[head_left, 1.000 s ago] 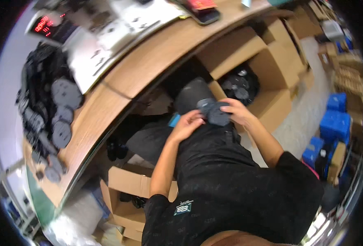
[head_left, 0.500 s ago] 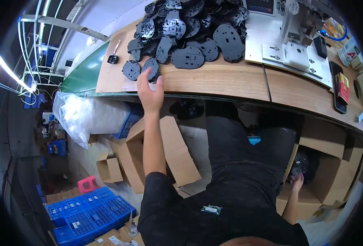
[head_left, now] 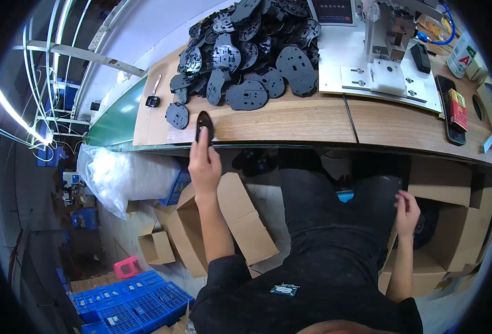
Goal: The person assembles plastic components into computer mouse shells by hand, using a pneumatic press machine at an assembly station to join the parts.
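My left hand (head_left: 206, 170) grips a dark oval plastic plate (head_left: 203, 123) by its near end. The plate is tilted up above the wooden table near its front edge. Another flat grey plastic plate (head_left: 177, 116) with small holes lies alone to its left. Behind them rises a heap of similar dark plastic parts (head_left: 246, 58), some grey and some glossy. My right hand (head_left: 407, 212) hovers beside my thigh, over the edge of an open cardboard box (head_left: 451, 239). Its fingers are loosely bent and slightly apart, with nothing visible in them. Dark parts inside that box are partly hidden by the hand.
A bench press (head_left: 387, 61) on a white base plate stands at the right of the table (head_left: 290, 119), near a phone (head_left: 449, 119) and a small red box (head_left: 457, 110). Below on the left are an open carton (head_left: 193, 239), a clear plastic bag (head_left: 126, 172) and blue crates (head_left: 129, 303).
My left hand has drawn back toward the table edge, lifting a plate from the tabletop and tilting it. My right hand has come up out of the box on the right.
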`<move>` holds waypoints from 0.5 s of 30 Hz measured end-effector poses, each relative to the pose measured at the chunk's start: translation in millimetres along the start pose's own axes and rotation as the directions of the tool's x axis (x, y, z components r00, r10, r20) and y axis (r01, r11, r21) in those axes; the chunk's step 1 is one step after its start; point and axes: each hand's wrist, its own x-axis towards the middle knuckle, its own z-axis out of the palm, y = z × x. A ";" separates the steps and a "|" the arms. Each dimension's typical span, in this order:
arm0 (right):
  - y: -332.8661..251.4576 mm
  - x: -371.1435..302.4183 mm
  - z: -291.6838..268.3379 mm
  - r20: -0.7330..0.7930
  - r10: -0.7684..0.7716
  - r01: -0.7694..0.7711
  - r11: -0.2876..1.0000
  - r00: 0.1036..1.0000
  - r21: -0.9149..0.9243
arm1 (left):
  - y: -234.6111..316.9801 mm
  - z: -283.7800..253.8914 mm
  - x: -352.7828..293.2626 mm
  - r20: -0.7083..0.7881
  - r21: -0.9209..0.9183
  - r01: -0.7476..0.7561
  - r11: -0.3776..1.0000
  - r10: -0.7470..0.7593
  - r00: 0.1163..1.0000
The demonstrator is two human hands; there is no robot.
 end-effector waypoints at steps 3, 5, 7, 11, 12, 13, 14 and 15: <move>-74.2 26.7 60.7 0.145 -0.339 0.333 0.941 0.930 0.063 | 17.2 12.4 -22.9 0.010 -0.032 -0.036 0.999 0.036 0.999; -122.0 38.3 108.7 0.240 -0.656 0.672 0.740 0.716 0.018 | 53.8 12.7 -38.0 0.066 -0.130 0.148 0.980 -0.141 0.988; -159.0 40.4 141.3 0.358 -0.783 0.815 0.572 0.509 0.091 | 87.4 17.1 -51.1 0.101 -0.288 0.129 0.949 -0.104 0.989; -184.2 37.5 173.1 0.409 -0.820 0.879 0.469 0.401 0.079 | 136.1 9.6 -72.8 0.257 -0.486 0.140 0.862 -0.011 0.966; -174.3 38.7 174.2 0.410 -0.795 0.845 0.525 0.446 0.099 | 141.1 8.1 -72.4 0.279 -0.494 0.111 0.862 0.037 0.960; -166.2 39.5 171.6 0.412 -0.769 0.807 0.578 0.489 0.121 | 139.4 7.0 -68.9 0.270 -0.492 0.110 0.864 0.031 0.962; -160.0 38.3 166.9 0.414 -0.773 0.812 0.570 0.480 0.123 | 134.2 4.5 -63.5 0.303 -0.518 0.035 0.855 0.145 0.942; -153.0 33.6 159.4 0.447 -0.715 0.753 0.646 0.538 0.125 | 128.5 1.6 -58.4 0.332 -0.548 -0.036 0.836 0.257 0.908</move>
